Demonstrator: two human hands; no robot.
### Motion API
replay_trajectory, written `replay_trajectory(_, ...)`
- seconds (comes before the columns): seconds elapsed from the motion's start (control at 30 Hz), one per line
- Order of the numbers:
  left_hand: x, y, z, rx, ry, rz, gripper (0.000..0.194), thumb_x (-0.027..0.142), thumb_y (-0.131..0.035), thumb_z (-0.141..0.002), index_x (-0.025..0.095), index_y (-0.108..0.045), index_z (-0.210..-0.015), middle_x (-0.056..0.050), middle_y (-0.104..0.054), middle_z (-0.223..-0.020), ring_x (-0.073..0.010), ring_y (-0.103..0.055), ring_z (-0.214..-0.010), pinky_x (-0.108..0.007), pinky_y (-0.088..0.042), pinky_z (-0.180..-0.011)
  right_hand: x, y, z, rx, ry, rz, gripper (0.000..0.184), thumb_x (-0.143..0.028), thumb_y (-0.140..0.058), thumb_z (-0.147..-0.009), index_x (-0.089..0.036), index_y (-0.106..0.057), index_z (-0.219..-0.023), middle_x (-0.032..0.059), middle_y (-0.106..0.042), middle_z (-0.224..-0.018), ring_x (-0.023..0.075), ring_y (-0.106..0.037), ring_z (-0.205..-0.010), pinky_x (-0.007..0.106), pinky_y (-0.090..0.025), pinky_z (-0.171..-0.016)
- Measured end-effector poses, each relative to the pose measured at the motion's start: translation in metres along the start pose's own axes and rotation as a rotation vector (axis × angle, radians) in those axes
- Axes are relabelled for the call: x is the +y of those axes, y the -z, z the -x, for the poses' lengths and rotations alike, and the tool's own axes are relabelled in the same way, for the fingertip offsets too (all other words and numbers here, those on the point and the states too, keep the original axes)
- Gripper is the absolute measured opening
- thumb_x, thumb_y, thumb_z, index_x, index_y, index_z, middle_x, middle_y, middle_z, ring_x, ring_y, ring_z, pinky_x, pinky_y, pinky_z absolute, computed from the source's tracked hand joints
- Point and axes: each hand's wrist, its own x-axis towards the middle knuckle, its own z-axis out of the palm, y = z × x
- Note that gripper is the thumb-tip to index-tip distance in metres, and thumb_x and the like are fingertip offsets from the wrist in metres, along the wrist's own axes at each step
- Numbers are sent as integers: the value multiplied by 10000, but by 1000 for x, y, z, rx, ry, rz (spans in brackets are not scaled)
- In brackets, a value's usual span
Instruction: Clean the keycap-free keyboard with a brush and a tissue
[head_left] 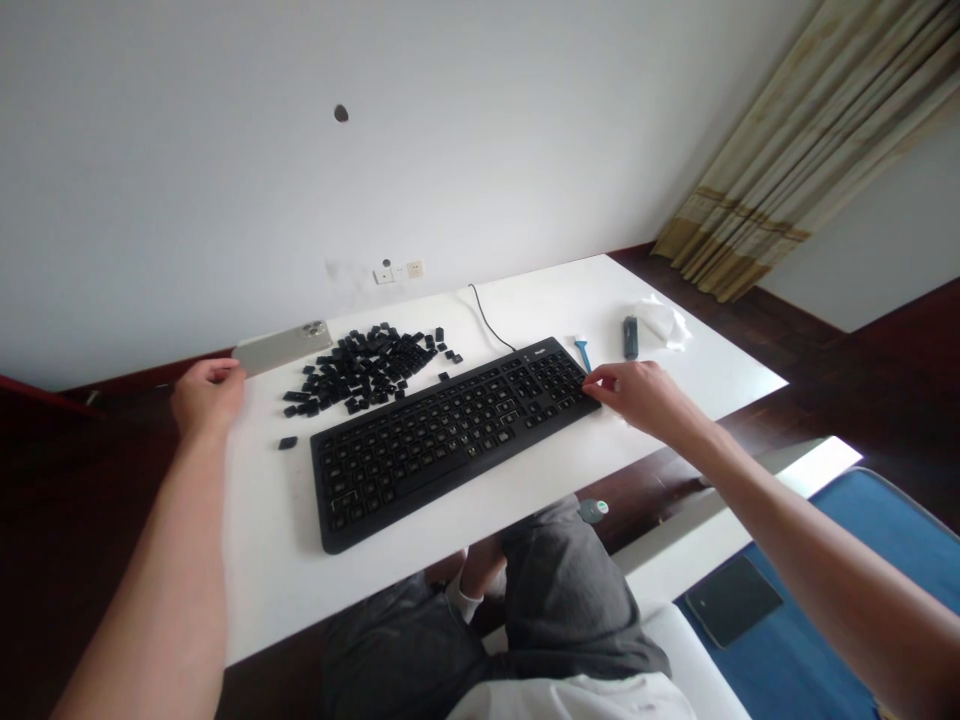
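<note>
A black keyboard [465, 432] with its keycaps off lies slantwise on the white table, its bare key sockets showing. Behind it is a heap of loose black keycaps [367, 365], and a single keycap [288, 443] lies apart on the left. My left hand [210, 395] is closed at the left end of a grey phone [281, 347] by the table's far edge. At the keyboard's right end, the thumb and fingers of my right hand [634, 393] are pinched together by the number pad; what is between them is hidden.
A small blue brush-like tool [583, 352], a dark slim object [631, 338] and crumpled white tissue [664, 322] lie at the right. The keyboard cable [489, 322] runs toward the wall sockets [399, 272]. Below right, a dark tablet-like object [733, 602] rests on blue fabric.
</note>
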Motion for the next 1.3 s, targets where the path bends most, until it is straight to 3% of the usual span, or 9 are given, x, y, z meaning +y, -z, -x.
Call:
replay_trajectory(0.1, 3, 1, 3, -5, 9, -2, 377, 338, -721, -879, 220, -826, -1221, -51, -789, -1103, -205, -668, -887, -358, -566, -951, -5, 11, -4, -28, -31, 3, 236, -328, -614, -983, -226, -819, -928, 33, -776, -765, 209, -680, -668, 346, -465, -671)
replay_trajectory(0.2, 7, 3, 6, -10, 1, 13, 385, 322, -716, -879, 199, -823, -1227, -56, -789, -1096, -198, -666, -878, -330, -559, -923, -6, 38, -7, 85, -142, 57, 164, -287, -638, -951, -208, -771, -898, 63, -777, -798, 217, -664, -680, 360, -458, -690)
replay_trajectory(0.37, 12, 6, 10, -13, 4, -1, 382, 321, -712, -893, 193, -820, -1237, -64, -792, -1111, -199, -670, -887, -329, -553, -928, 26, 81, -1, 252, -313, 182, 136, -349, -710, -914, -221, -751, -891, 69, -776, -791, 206, -591, -620, 390, -407, -651)
replay_trajectory(0.53, 14, 7, 12, -22, 13, -13, 383, 329, -711, -905, 197, -817, -1248, -71, -792, -1145, -208, -677, -926, -352, -552, -966, 43, 57, 12, -107, -165, 237, 430, -532, -711, -951, -240, -725, -635, 53, -690, -588, 200, -583, -532, 353, -361, -571)
replay_trajectory(0.63, 14, 7, 11, -26, 6, -18, 383, 332, -708, -915, 197, -814, -1257, -76, -794, -1162, -213, -684, -948, -361, -551, -982, 25, 35, 20, -76, -18, 212, 244, -438, -650, -988, -276, -822, -1046, 17, -732, -664, 202, -634, -572, 330, -374, -584)
replay_trajectory(0.73, 12, 5, 10, -24, 5, -16, 380, 324, -710, -910, 198, -813, -1254, -78, -795, -1158, -218, -693, -953, -364, -558, -982, 4, 25, 24, -59, 66, 193, 448, -290, -529, -1004, -324, -726, -1404, -14, -705, -634, 192, -636, -556, 317, -376, -589)
replay_trajectory(0.9, 13, 5, 10, -17, 2, 2, 382, 321, -713, -897, 194, -815, -1242, -79, -796, -1156, -227, -704, -963, -366, -560, -986, -4, 20, 23, -76, 65, 244, 510, -244, -475, -998, -322, -746, -1422, -13, -621, -520, 190, -585, -494, 312, -359, -567)
replay_trajectory(1.1, 19, 9, 15, -19, 27, -4, 380, 314, -710, -888, 205, -814, -1237, -65, -791, -1131, -214, -693, -935, -357, -559, -987, 0, 9, 20, -46, 97, 357, 496, -229, -493, -1001, -302, -760, -1413, 43, -722, -640, 216, -651, -546, 303, -376, -545)
replay_trajectory(1.3, 15, 6, 11, -26, 35, -11, 379, 321, -719, -885, 216, -814, -1236, -64, -791, -1146, -219, -695, -930, -360, -562, -976, -2, 26, 15, -5, 33, 107, 365, -299, -609, -981, -243, -793, -1292, 16, -751, -717, 199, -683, -604, 336, -502, -618)
